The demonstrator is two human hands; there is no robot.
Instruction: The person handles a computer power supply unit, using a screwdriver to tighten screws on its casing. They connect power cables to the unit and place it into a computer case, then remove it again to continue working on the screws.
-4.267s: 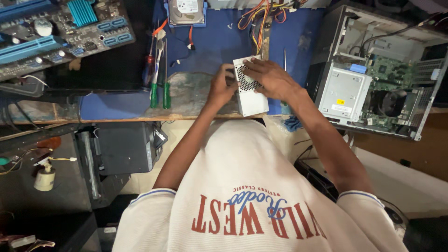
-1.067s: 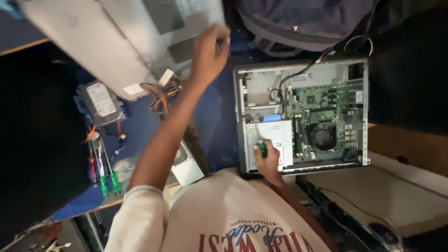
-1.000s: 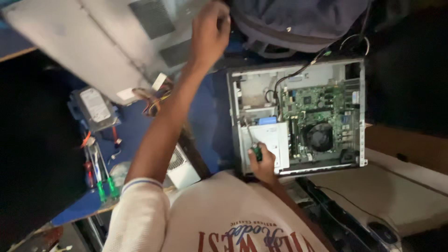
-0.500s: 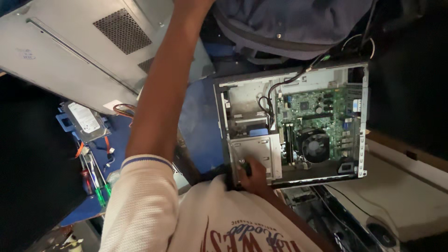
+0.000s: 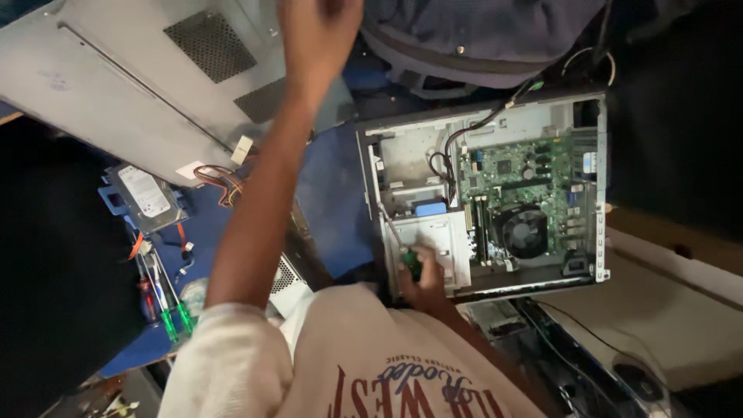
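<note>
Head camera looks down past the person's white printed shirt onto a cluttered table with a blue mat. Their right hand is wrapped around the green handle of a screwdriver, whose thin metal shaft slants up and to the left into the open grey metal computer case. That case lies on its side at the right of the view, with a green motherboard and a round black cooler fan showing in its right half and a pale metal drive bay in its left half; the screwdriver tip sits at the upper left edge of that bay, near a small blue tab.

The left arm stretches straight up the middle of the view, and the left hand is at the top edge, blurred and partly cut off; I cannot tell whether it grips anything. It is just beside the large grey metal side panel with perforated vents, which lies tilted across the upper left.

Below that panel, a silver hard drive with a white label rests on the mat next to a bundle of coloured wires. Further down, two green-handled screwdrivers lie side by side near a red-handled one.
</note>
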